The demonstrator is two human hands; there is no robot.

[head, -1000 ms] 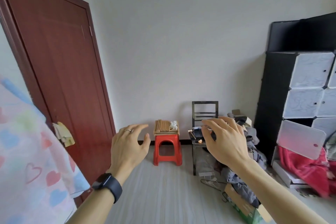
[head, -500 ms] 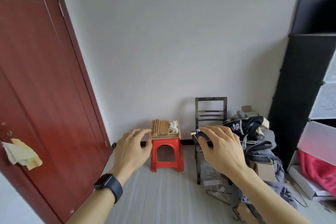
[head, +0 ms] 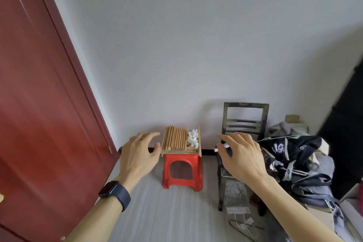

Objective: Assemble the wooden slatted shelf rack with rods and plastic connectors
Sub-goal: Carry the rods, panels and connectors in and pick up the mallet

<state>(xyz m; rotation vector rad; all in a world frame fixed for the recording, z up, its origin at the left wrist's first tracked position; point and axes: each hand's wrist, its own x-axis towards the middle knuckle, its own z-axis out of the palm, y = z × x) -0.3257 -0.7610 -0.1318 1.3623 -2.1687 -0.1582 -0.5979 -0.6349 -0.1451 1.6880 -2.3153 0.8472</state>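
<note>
1. The floor point(head: 167, 214) in front of the red stool point(head: 182, 171) lies bare, so the near side is open.
2. Behind and above the rods point(head: 174, 140) and white connectors point(head: 193, 139) on the stool there is only plain wall, and nothing overhangs them.
3. To the left, a stretch of floor runs to the red door point(head: 39, 104), which closes that side.
4. To the right, a narrow strip of floor separates the stool from a dark chair point(head: 244, 124).
5. A heap of clothes point(head: 298, 159) crowds the chair's right side.
6. A wire hanger point(head: 245, 228) lies on the floor by the chair's legs.
</note>
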